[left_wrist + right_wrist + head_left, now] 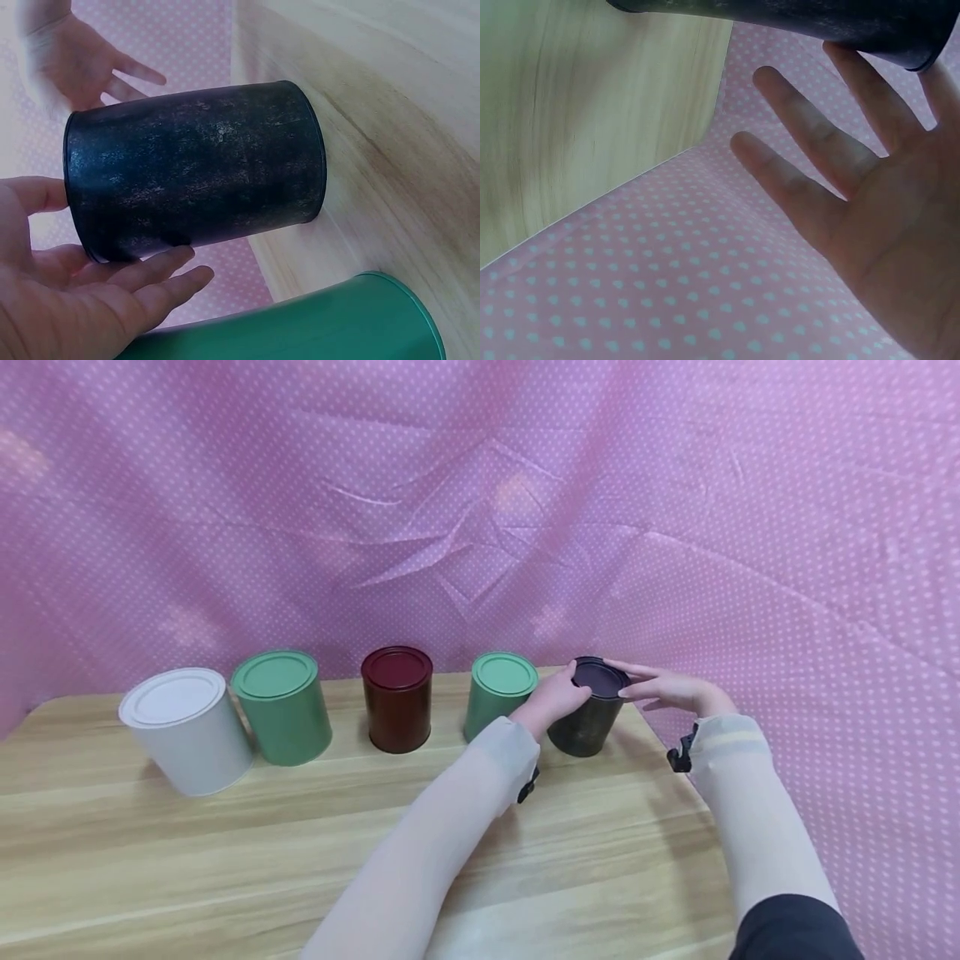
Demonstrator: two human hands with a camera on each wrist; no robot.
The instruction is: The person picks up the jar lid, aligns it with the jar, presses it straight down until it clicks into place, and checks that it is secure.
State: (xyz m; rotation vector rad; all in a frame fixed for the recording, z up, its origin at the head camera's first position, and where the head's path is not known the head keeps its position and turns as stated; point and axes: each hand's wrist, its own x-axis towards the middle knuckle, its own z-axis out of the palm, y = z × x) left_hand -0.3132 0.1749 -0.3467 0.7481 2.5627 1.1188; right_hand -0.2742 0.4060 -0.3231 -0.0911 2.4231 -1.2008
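At the right end of the row stands a black paint can (587, 727) with a dark lid, between both hands. My left hand (557, 697) is at its left side, the thumb against the lid rim and the other fingers stretched along the wall. From the right, my right hand (671, 689) reaches to the rim with straight, spread fingers. In the left wrist view the can's mottled dark wall (202, 165) shows from top to bottom. The right wrist view has two straight fingers (802, 135) apart from the can, while another fingertip is right at its wall.
A small green can (505, 681) stands just left of the black one, partly behind my left hand. Further left are a dark red can (397, 710), a bigger green can (288, 727) and a white can (195, 743) on the wooden table (225, 877). Pink dotted cloth (480, 510) hangs behind.
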